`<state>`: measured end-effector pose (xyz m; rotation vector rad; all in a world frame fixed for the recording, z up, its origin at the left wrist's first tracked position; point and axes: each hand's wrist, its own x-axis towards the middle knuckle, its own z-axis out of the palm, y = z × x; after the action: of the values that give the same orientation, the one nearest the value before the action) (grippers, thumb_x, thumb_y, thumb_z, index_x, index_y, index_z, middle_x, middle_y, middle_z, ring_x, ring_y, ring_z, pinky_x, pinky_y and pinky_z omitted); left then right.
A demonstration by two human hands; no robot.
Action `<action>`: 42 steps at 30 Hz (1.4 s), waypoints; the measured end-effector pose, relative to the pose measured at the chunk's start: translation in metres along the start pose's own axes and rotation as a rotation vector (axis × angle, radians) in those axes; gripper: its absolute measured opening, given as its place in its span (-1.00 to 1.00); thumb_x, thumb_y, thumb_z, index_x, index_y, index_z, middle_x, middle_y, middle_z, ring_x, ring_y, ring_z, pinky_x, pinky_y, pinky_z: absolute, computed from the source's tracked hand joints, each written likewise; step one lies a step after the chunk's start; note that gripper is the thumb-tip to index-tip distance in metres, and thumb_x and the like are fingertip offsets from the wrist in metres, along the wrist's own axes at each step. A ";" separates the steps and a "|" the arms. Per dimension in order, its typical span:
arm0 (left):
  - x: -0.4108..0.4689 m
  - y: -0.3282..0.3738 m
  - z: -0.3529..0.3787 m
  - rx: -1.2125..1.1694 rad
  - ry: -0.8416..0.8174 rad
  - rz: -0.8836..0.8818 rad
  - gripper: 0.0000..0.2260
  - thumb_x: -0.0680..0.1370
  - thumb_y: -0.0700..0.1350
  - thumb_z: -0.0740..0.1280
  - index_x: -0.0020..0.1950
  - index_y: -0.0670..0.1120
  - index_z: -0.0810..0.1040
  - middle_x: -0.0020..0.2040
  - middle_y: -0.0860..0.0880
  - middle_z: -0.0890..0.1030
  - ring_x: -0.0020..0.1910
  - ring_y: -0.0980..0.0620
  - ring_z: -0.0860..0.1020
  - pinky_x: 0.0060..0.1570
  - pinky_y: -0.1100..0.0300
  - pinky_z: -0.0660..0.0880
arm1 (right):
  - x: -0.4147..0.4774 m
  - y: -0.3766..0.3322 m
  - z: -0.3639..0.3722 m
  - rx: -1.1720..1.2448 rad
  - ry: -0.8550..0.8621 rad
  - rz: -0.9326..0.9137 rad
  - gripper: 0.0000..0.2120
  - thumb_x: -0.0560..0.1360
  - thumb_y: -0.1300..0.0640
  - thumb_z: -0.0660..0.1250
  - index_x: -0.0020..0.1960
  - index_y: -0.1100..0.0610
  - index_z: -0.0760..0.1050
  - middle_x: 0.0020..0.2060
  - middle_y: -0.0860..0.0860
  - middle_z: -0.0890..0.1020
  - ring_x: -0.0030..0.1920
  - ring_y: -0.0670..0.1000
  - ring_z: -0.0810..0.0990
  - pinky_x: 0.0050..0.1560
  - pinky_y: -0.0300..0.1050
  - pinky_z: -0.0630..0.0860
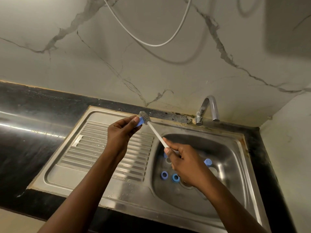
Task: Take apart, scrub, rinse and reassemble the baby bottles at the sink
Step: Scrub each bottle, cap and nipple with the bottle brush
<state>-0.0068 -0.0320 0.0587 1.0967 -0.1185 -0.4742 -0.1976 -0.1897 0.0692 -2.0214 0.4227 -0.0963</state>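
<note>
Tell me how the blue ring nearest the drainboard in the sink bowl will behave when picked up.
The blue ring looks small and hollow, so it is probably light, stiff plastic. It lies on the sink bowl's curved steel, which is likely wet, so it may slide or roll when nudged.

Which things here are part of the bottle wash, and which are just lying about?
In the job: left hand holding a blue bottle part; right hand gripping the bottle brush; blue rings in the sink basin; tap.
Just there: white hose on the wall; black counter.
</note>
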 end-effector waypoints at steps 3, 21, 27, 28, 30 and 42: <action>-0.002 0.000 0.004 0.027 -0.024 0.021 -0.68 0.45 -0.09 0.56 0.14 -0.20 0.72 0.11 -0.22 0.74 0.15 -0.19 0.72 0.11 0.09 0.68 | 0.000 -0.001 0.000 0.000 0.006 0.014 -0.60 0.72 -0.06 0.24 0.54 -0.26 0.39 -0.43 -0.43 0.52 -0.43 -0.26 0.55 -0.38 -0.39 0.41; 0.001 -0.018 -0.003 -0.053 0.128 -0.035 -0.61 0.49 -0.07 0.54 0.24 -0.24 0.68 0.16 -0.23 0.73 0.18 -0.15 0.71 0.18 0.08 0.67 | -0.015 -0.010 0.006 -0.123 0.028 0.008 -0.58 0.72 -0.13 0.23 0.57 -0.28 0.37 0.14 -0.20 0.70 0.00 -0.27 0.65 -0.06 -0.42 0.49; -0.004 -0.015 0.003 -0.037 0.038 -0.049 -0.62 0.53 -0.10 0.48 0.30 -0.24 0.65 0.20 -0.27 0.71 0.17 -0.14 0.69 0.24 0.06 0.65 | -0.008 -0.014 0.010 -0.115 0.055 0.039 -0.56 0.73 -0.10 0.22 0.60 -0.20 0.37 0.10 -0.19 0.71 -0.06 -0.29 0.65 -0.13 -0.42 0.54; -0.005 -0.014 0.005 -0.033 0.017 -0.051 -0.63 0.54 -0.10 0.48 0.29 -0.25 0.66 0.20 -0.29 0.70 0.16 -0.15 0.69 0.21 0.08 0.66 | -0.007 -0.015 0.010 -0.112 0.059 0.043 -0.56 0.73 -0.10 0.22 0.60 -0.18 0.36 0.04 -0.18 0.71 -0.11 -0.27 0.65 -0.15 -0.37 0.56; -0.006 -0.013 0.008 -0.040 -0.021 -0.053 -0.65 0.54 -0.10 0.48 0.27 -0.25 0.67 0.19 -0.32 0.69 0.14 -0.16 0.70 0.17 0.11 0.66 | -0.004 -0.017 0.010 -0.111 0.070 0.043 -0.55 0.73 -0.11 0.21 0.61 -0.17 0.35 0.04 -0.15 0.72 -0.06 -0.16 0.69 -0.08 -0.23 0.64; 0.004 -0.011 0.000 -0.244 0.096 -0.104 -0.62 0.58 -0.13 0.46 0.37 -0.23 0.59 0.26 -0.27 0.68 0.20 -0.15 0.70 0.20 0.06 0.66 | -0.018 -0.011 0.011 -0.031 0.030 0.064 -0.56 0.72 -0.06 0.25 0.59 -0.20 0.36 0.03 -0.27 0.70 -0.13 -0.21 0.67 -0.16 -0.33 0.57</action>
<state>-0.0071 -0.0379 0.0486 0.8871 0.0796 -0.5138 -0.2085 -0.1697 0.0758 -2.0374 0.5099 -0.0808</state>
